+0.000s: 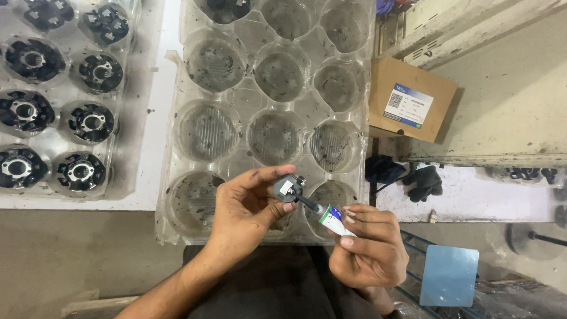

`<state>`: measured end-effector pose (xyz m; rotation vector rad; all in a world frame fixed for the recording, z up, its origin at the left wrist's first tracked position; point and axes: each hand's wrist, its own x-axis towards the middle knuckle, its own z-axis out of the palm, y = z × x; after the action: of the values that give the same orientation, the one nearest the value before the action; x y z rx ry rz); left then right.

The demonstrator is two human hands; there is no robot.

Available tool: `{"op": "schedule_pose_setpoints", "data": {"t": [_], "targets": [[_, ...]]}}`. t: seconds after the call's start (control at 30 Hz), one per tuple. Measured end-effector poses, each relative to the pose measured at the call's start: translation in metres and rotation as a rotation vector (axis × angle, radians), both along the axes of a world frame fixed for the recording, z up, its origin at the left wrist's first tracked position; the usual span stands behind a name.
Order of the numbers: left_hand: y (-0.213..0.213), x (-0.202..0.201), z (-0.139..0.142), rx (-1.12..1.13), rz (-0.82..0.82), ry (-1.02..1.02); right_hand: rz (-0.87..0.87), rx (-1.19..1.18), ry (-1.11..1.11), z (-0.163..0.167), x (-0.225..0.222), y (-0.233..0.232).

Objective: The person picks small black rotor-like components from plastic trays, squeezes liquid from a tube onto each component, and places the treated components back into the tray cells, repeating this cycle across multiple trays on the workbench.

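- Our left hand (245, 207) pinches a small round black part (287, 188) at its fingertips.
- Our right hand (369, 245) grips a small tube (332, 220), nozzle touching the part.

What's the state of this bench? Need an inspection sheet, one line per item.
Surface: white table top, dirty, bearing two clear trays.
Job's things: small round dark part; small tube, its dark nozzle at the part.
Clutter: empty tray, grimy pockets; filled tray of black round parts; cardboard box; dark gloves.
Grippers: left hand pinches the part; right hand holds the tube.
Cables: nothing seen.
Surroundings: blue plate at lower right.
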<state>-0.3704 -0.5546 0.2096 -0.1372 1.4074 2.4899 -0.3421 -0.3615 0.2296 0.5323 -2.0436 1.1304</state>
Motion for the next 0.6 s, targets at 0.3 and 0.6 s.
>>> {"op": "schedule_pose_setpoints", "data": {"t": [0.3, 0.6], "targets": [[0.01, 0.004, -0.011, 0.31, -0.04, -0.257, -0.013, 0.025, -0.053, 0.006, 0.0, -0.004], [0.015, 0.014, -0.015, 0.414, -0.079, -0.114, -0.133, -0.211, 0.073, -0.009, -0.001, -0.008]]}}
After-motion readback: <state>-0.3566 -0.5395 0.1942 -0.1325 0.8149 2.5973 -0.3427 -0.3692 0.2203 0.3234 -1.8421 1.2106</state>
